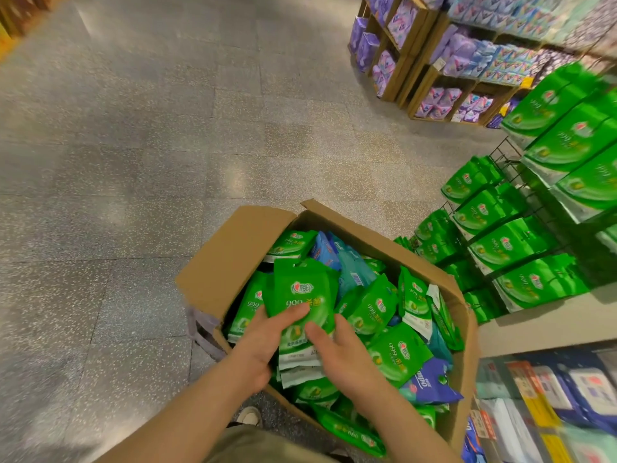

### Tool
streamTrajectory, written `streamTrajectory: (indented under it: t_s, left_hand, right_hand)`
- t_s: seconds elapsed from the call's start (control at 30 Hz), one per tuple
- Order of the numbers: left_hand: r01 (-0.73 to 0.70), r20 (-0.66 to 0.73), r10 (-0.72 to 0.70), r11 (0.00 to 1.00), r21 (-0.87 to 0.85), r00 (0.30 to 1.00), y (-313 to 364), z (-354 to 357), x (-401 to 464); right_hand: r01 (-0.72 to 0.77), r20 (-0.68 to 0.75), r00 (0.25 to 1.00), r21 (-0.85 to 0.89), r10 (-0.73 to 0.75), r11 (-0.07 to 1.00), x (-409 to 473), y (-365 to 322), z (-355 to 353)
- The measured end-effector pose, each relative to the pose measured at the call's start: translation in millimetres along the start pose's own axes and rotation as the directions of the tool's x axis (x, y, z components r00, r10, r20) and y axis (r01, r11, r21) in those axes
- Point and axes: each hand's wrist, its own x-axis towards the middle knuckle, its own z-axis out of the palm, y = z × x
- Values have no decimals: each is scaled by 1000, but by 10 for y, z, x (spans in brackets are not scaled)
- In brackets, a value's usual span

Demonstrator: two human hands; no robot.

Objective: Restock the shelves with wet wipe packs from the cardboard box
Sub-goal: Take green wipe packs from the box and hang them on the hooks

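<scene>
We've got both hands on a small stack of green wipe packs [302,295], left hand [267,339] and right hand [337,352] gripping it from either side, right over the open cardboard box [230,255] beside the wire shelves [510,168].

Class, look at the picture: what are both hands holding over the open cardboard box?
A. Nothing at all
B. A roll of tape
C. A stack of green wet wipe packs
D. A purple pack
C: the left hand and the right hand grip a stack of green wet wipe packs above the cardboard box.
</scene>
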Motion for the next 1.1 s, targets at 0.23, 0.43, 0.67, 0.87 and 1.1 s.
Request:
streamTrajectory:
  t_s: [0.23, 0.43, 0.67, 0.87, 1.1]
  left_hand:
    - [51, 2, -51, 995, -91, 999, -29, -197, 59]
    - [106, 37, -103, 991, -83, 994, -52, -308, -5]
    - [119, -9, -121, 988, -102, 993, -81, -428, -36]
    - [102, -4, -104, 988, -120, 995, -13, -362, -61]
    - [137, 11, -136, 987, -86, 991, -70, -171, -7]
  right_hand:
    - [-150, -609, 767, 138, 204, 979, 466, 241, -592]
    - [-393, -573, 772, -90, 275, 915, 962, 388, -556]
    - [-321, -590, 763, 7, 263, 947, 959, 452, -515]
    - [-139, -641, 736, 170, 217, 976, 928, 372, -586]
    - [72, -766, 596, 349, 241, 934, 468, 290, -937]
